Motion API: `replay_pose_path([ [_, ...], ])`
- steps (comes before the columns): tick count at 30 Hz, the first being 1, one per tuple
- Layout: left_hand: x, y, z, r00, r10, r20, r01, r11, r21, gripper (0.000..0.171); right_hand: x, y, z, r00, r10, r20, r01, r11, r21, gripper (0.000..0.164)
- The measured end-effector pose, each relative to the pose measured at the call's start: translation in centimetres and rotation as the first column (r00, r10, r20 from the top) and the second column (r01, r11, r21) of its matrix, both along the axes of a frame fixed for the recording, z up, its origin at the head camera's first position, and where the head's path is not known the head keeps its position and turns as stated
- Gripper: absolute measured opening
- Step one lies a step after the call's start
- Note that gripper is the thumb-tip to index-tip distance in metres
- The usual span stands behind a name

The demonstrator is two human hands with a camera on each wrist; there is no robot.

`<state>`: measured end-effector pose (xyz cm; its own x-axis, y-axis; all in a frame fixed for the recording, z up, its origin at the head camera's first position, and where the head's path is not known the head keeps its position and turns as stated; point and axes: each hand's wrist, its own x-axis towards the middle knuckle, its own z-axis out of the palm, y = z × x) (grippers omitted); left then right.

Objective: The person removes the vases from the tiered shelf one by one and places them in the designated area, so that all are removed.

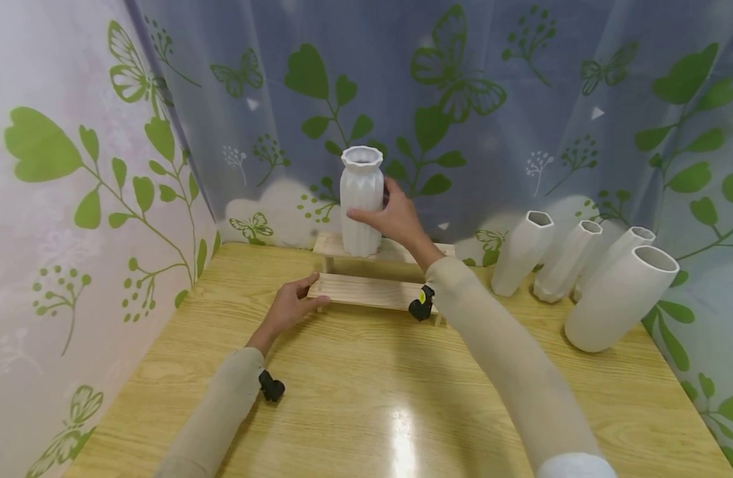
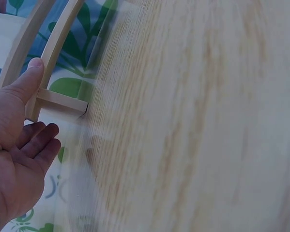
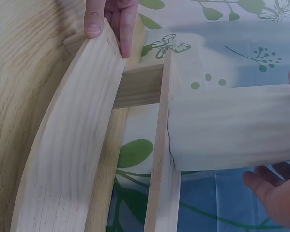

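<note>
A white ribbed vase point(image 1: 362, 192) with a scalloped rim stands upright on the upper shelf of a two-tier wooden stand point(image 1: 372, 292), left of its middle. My right hand point(image 1: 401, 216) grips the vase's body from the right, thumb across the front and fingers round the back. In the right wrist view, the base of the vase point(image 3: 232, 128) meets the shelf board. At the lower shelf's left end, my left hand point(image 1: 291, 305) holds the board, its thumb on the near edge. The left wrist view shows that hand point(image 2: 19, 159) beside the stand's end, fingers bent.
Several white vases point(image 1: 620, 299) stand to the right on the wooden table point(image 1: 354, 392). Behind the stand hangs a leaf-and-butterfly patterned curtain point(image 1: 378, 86). Similar patterned cloth borders both sides.
</note>
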<state>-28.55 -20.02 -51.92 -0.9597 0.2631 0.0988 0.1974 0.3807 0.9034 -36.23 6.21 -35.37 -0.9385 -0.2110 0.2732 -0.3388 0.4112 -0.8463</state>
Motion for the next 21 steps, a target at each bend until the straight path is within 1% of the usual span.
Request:
replay_pose_path([
  [6,0.21,0.06,0.03,1.000,0.004,-0.008,-0.005,1.000,-0.005,0.075,0.07,-0.26,-0.09,1.000,-0.008,-0.008,0.008,1.000,-0.001,0.094],
  [14,0.14,0.04,-0.07,1.000,0.006,-0.010,-0.006,1.000,-0.017,0.076,0.08,-0.34,0.20,1.000,-0.027,-0.014,0.027,0.999,0.019,0.090],
  [21,0.00,-0.03,-0.10,1.000,0.001,-0.004,-0.001,1.000,0.003,0.076,-0.04,-0.30,0.29,0.999,-0.027,-0.024,0.027,0.999,0.025,0.090],
])
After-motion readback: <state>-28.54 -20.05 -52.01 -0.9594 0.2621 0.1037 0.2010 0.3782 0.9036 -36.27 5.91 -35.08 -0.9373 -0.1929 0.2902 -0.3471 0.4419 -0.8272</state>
